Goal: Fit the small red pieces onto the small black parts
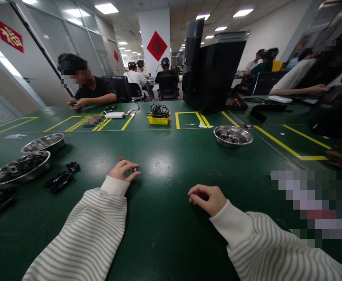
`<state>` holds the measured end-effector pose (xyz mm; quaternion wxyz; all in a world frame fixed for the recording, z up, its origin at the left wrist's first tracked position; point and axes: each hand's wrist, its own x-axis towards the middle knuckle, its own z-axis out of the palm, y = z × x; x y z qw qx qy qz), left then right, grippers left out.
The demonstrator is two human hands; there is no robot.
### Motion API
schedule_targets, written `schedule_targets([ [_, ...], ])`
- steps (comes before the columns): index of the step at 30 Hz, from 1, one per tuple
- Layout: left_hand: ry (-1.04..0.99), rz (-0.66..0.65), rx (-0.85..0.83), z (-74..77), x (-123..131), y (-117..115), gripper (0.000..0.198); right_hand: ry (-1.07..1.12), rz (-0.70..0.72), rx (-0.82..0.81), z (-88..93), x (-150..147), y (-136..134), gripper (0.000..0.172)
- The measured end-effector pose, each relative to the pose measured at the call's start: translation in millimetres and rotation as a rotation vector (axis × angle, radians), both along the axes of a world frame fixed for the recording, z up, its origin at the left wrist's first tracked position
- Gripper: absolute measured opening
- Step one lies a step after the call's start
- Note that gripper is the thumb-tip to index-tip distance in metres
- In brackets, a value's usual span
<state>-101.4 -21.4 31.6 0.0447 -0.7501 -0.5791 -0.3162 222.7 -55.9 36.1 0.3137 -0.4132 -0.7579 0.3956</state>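
Observation:
Between the thumb and fingertips of my left hand (124, 170) is a small dark, metallic-looking round part (135, 169), too small to name more exactly. A tiny orange piece (121, 158) shows just beyond that hand's knuckles. My right hand (208, 198) rests low over the green table (159, 218), its fingers curled and the thumb tip meeting them. Whatever it may hold is hidden. Several black plastic-looking pieces (61, 180) lie to the left of my left hand.
Two steel bowls, one full of dark parts (20, 168) and one behind it (43, 143), stand left. Another steel bowl (233, 136) holds metallic parts at the right. Farther back are a yellow bin with black cables (158, 119) and a black computer case (217, 74). Co-workers sit around.

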Motion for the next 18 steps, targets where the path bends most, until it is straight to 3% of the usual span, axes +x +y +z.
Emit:
schedule_targets([
  [3,-0.03,-0.315,0.069,-8.1,50,-7,0.028,0.026,-0.024,-0.063,2.7,1,2,0.016],
  [6,-0.034,-0.498,0.059,-12.4,87,-15,0.028,0.07,-0.063,-0.123,5.1,3,3,0.017],
  [12,-0.058,-0.588,-0.093,-12.6,125,-21,0.032,0.178,-0.272,-0.1,4.5,3,4,0.017],
  [18,0.02,-0.572,-0.242,-18.0,137,-20,0.037,0.186,-0.279,-0.103,3.1,4,6,0.019],
])
